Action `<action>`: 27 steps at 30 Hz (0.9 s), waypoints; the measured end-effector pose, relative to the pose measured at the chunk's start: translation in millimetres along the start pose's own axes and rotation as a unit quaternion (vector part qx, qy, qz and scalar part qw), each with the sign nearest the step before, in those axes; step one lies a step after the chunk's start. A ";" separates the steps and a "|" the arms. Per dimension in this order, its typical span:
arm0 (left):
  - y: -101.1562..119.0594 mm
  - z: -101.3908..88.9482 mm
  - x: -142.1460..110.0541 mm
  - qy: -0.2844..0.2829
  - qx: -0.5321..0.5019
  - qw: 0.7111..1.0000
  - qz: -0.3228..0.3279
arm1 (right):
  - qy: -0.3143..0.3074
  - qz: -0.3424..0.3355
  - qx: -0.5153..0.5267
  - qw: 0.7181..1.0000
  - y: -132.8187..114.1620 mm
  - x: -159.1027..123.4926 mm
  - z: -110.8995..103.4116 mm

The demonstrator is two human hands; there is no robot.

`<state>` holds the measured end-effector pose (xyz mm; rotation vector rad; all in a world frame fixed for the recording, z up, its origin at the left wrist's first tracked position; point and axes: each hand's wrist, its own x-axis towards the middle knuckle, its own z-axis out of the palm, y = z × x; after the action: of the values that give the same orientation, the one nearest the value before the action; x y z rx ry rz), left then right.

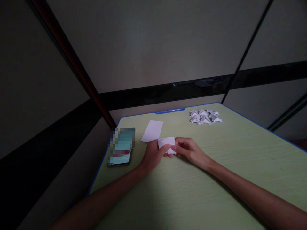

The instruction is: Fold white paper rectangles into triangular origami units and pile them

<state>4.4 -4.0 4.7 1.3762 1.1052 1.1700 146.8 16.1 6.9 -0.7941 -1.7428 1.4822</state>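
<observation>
Between my two hands is a small folded piece of white paper point(168, 141), with crease or flap lines running across its face. My left hand point(153, 153) grips its left side, thumb lying on the front and fingers behind. At the right edge, my right hand point(188, 148) pinches the paper with thumb and fingers. The paper is held just above the table, and its back is hidden. Just beyond my left hand lies a flat white sheet of paper point(153, 130).
A phone point(121, 147) with a lit, partly blurred screen lies at the table's left edge. Several folded paper figures point(204, 116) sit in two rows at the back right. The pale green table point(216, 191) has a blue rim and stands against panelled cabinet doors point(155, 48).
</observation>
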 end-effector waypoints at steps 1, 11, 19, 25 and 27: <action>1.0 0.3 -0.4 0.000 0.002 1.000 0.002 | 0.003 0.004 -0.003 1.000 0.1 -0.2 0.2; -2.9 0.1 -1.1 -0.023 -0.029 0.999 -0.007 | 0.039 0.004 0.036 0.999 0.4 -0.1 3.1; -0.4 3.9 -1.7 0.047 -0.056 0.997 -0.020 | 0.004 -0.009 -0.025 1.000 0.2 -0.7 6.7; -4.9 -1.8 1.1 0.033 -0.076 0.996 -0.031 | 0.023 -0.002 -0.030 0.999 2.8 1.3 2.8; -4.7 -2.8 1.4 0.029 -0.062 0.997 -0.029 | 0.035 -0.014 -0.027 0.999 2.3 0.7 2.3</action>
<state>1.6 -1.8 0.3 1.2148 1.0888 1.2224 144.5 15.8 4.5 -0.8348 -1.7412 1.3785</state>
